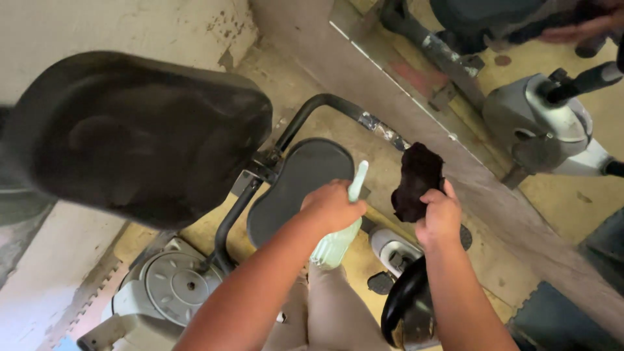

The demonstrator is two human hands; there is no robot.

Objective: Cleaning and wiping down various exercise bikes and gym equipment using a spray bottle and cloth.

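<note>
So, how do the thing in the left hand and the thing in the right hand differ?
The left hand holds a pale green spray bottle; the right hand holds a dark cloth. The spray bottle is light, rigid and smooth, while the dark cloth is nearly black, soft and crumpled. The bottle hangs below its hand; the cloth sticks up above its hand. Both are held over the black seat area.

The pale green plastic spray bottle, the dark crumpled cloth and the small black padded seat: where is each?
Pale green plastic spray bottle [335, 244]: head view, on its body below the left hand.
Dark crumpled cloth [416, 175]: head view, upper folds.
Small black padded seat [292, 188]: head view, middle.
</note>
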